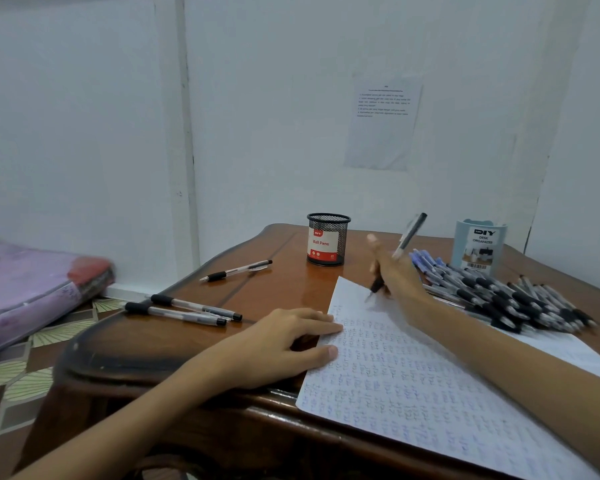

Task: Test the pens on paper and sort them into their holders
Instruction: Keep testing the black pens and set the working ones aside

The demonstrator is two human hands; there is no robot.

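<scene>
One glossy wooden table (274, 282) carries a rectangular paper sheet (413, 393) covered in handwriting. The left hand (278, 344), fingers straight, presses the sheet's left edge. The right hand (395, 275) pinches a slim, clear-barrelled pen (408, 237) by its black grip: long axis steeply tilted, tip pointing down-left at the sheet's far corner.

Paper (413, 393): white, covered in blue scribbles, flat on desk (274, 292).
Held pen (409, 234): tilted, tip seemingly on paper's far corner.
Pen pile (492, 296): right, before pale-blue organizer (480, 244).
Mesh holder (328, 237): black, upright.
Loose pens (174, 314): three, left.
</scene>
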